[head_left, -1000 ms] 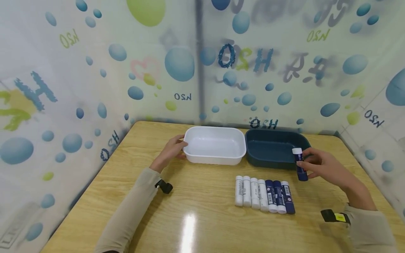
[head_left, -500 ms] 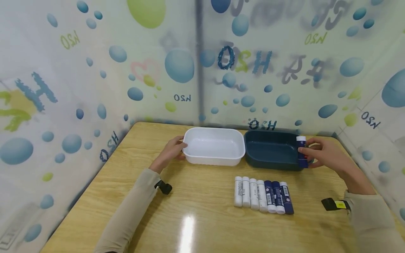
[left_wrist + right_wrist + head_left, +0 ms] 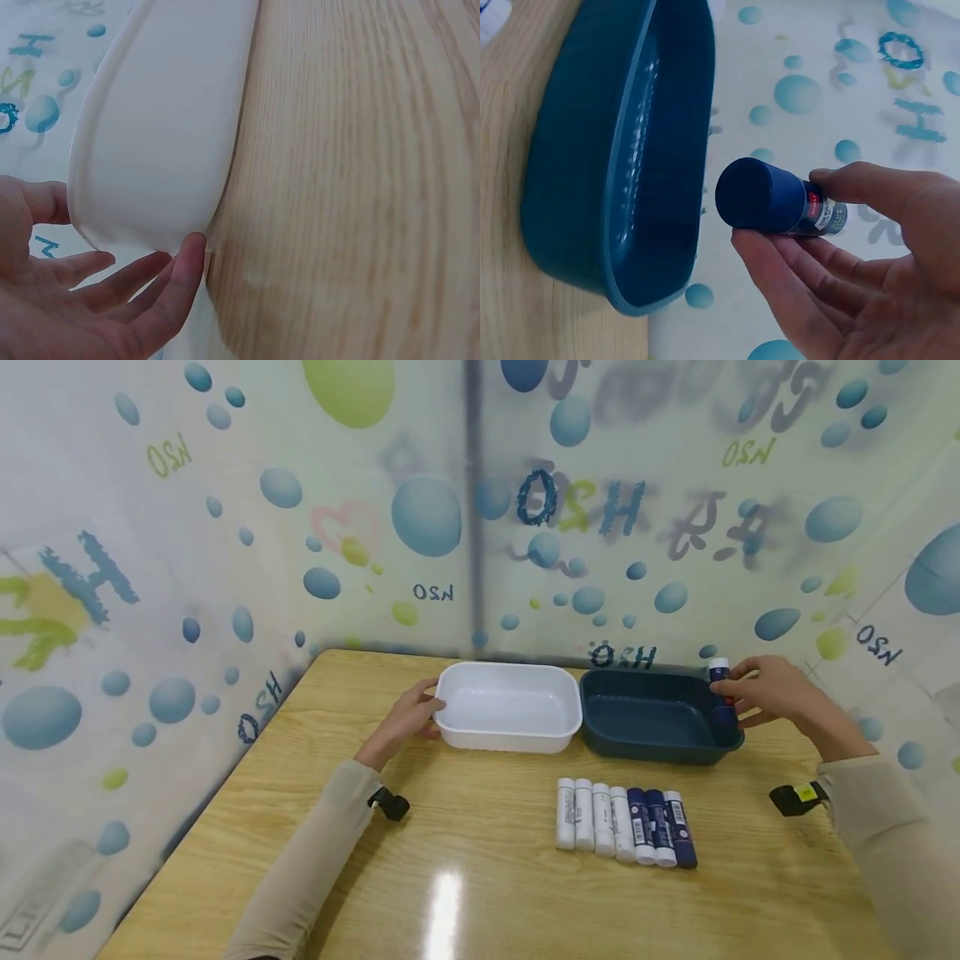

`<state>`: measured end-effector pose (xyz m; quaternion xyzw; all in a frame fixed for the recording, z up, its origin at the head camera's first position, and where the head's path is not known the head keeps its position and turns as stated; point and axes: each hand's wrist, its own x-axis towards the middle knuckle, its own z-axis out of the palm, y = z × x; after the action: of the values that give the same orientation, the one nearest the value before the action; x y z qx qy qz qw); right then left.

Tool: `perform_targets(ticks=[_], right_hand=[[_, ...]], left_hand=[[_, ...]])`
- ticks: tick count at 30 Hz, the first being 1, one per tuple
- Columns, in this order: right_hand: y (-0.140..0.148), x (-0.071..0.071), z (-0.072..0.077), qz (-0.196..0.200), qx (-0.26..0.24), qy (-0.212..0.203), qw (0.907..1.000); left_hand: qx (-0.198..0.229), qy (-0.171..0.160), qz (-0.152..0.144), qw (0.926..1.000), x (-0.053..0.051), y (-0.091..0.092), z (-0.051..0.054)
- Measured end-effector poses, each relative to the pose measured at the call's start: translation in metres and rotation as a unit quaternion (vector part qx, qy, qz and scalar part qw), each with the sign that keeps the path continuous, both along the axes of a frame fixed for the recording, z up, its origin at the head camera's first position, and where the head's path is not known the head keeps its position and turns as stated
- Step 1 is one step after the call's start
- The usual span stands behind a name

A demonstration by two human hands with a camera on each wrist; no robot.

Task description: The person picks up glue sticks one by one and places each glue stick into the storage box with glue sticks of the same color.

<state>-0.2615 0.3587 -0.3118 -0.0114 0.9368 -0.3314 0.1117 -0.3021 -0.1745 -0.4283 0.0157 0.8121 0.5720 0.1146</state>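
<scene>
Blue tube point(image 3: 769, 199) is being held near upright at the dark tray point(image 3: 652, 752)'s right end, right hand point(image 3: 780, 689) pinching it thumb-to-fingers. Half-curled left hand point(image 3: 408, 712) is gripping the white tray point(image 3: 506, 740)'s left end. Keeping pinch firm, tube vertical seems advisable. Wooden table point(image 3: 375, 877) is reflecting glare; bubble-printed sheeting point(image 3: 247, 410) is surrounding it.

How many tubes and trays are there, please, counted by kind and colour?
White tubes: 4
Dark blue tubes: 4 (3 on the table, 1 in the right hand)
White tray: 1
Dark teal tray: 1
Total: 10
</scene>
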Motion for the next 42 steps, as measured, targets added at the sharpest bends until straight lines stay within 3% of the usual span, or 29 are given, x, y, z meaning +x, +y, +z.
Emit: perform_targets(ticks=[7, 18, 28, 42], right_hand=[[0.004, -0.017, 0.002, -0.001, 0.027, -0.009, 0.9996], [0.007, -0.040, -0.011, -0.003, 0.053, -0.032, 0.9981], [0.009, -0.065, -0.023, 0.041, 0.098, -0.006, 0.9943], [-0.014, -0.068, -0.037, 0.087, 0.153, -0.034, 0.9839]], left_hand=[[0.003, -0.002, 0.004, 1.0000, 0.000, 0.000, 0.000], [0.005, -0.005, -0.003, 1.0000, -0.002, 0.001, 0.000], [0.003, -0.002, -0.002, 1.0000, -0.001, -0.001, -0.001], [0.005, -0.004, -0.002, 1.0000, 0.001, -0.001, 0.001]])
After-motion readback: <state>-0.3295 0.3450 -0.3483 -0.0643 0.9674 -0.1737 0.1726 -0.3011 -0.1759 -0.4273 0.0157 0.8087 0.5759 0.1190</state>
